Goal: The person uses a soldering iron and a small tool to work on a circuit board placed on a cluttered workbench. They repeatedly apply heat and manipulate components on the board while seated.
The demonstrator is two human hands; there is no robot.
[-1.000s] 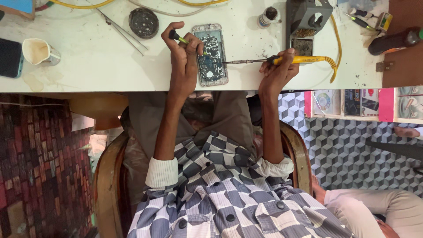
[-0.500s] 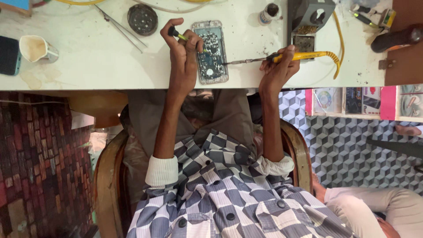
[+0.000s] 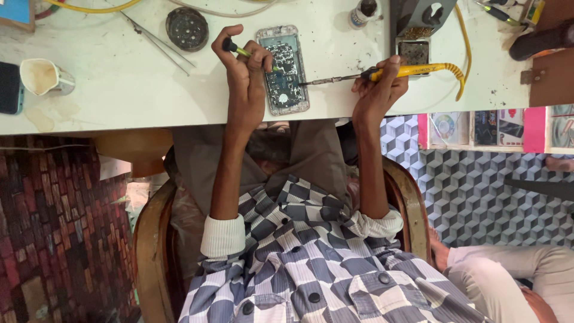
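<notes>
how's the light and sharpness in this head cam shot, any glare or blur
Head view: even, bright light on the white table, with only soft shadows under the left hand and right hand; no strong glare on the opened phone; the soldering iron and hands look sharp; the checked shirt is sharp too; the brick-patterned floor lies dimmer.

1. Dark phone screen [image 3: 8, 88] at the table's left edge, next to a cup.
2. Blue box corner [image 3: 16, 12] top left.
3. Colourful printed packets [image 3: 496, 127] plus a pink one [image 3: 534, 130], shelved under the table on the right.
</notes>
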